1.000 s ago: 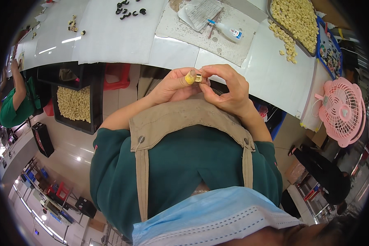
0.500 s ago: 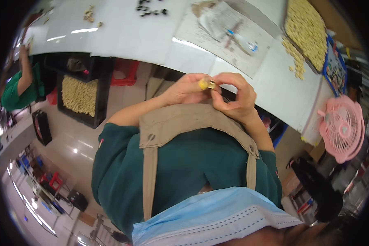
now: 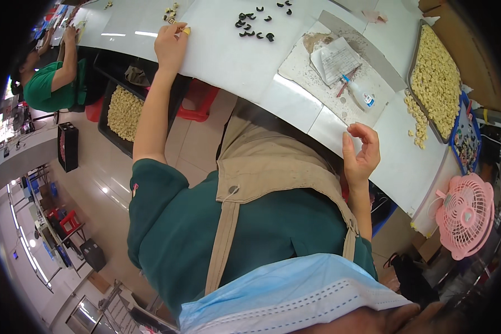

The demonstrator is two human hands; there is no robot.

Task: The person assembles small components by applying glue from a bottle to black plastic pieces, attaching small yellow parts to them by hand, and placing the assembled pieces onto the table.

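My left hand (image 3: 171, 49) is stretched out to the far left over the white table. Its fingers are bent together at the edge of a small group of yellowish pieces (image 3: 171, 11); whatever the fingertips hold is hidden. A yellow cover (image 3: 186, 30) sits on the thumb. My right hand (image 3: 363, 156) hovers by the table's near edge, thumb and forefinger apart, with nothing visible between them. Beyond it, a stained board (image 3: 295, 69) carries a crumpled printed paper (image 3: 337, 58) and a clear squeeze bottle (image 3: 363, 96) with a blue tip. Several small black curved pieces (image 3: 250, 25) lie scattered farther back.
A tray heaped with pale yellow pieces (image 3: 437, 78) stands at the right, some spilled beside it. Near it are a blue basket (image 3: 465, 133) and a pink fan (image 3: 465, 214). Left, below the table, are a black crate (image 3: 114, 133) and red stool (image 3: 197, 106). A co-worker in green (image 3: 50, 86) sits far left.
My hands have parted from around a small gold-coloured piece in front of my apron. The left has swung far left to the yellowish group; the right has moved to the right. The view has shifted.
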